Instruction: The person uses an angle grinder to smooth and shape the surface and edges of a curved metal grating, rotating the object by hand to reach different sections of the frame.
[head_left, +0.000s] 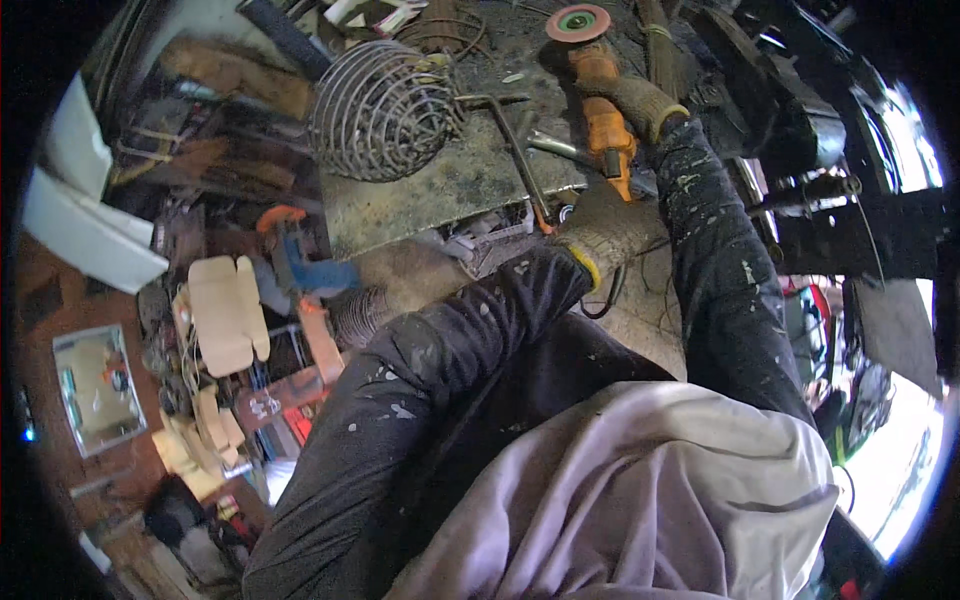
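An orange angle grinder (603, 125) with a pinkish-red disc (577, 24) lies between my two gloved hands at the top of the head view. My left hand (612, 228), in a knit glove with a yellow cuff, is closed around the grinder's rear end. Farther up the tool, near its head, my right hand (645, 103) grips the body. To the left, a round cage of bent metal rods (385, 112) sits on the worn metal tabletop (400, 215). A hammer with a thin pointed head (515, 150) lies between cage and grinder.
A metal tube (560, 147) lies beside the hammer. Dark heavy metal equipment (800, 120) stands at the right. Below the table's left edge are a blue-and-orange tool (300, 262), a cut cardboard piece (227, 315) and a framed panel (100, 388). Clutter covers the floor there.
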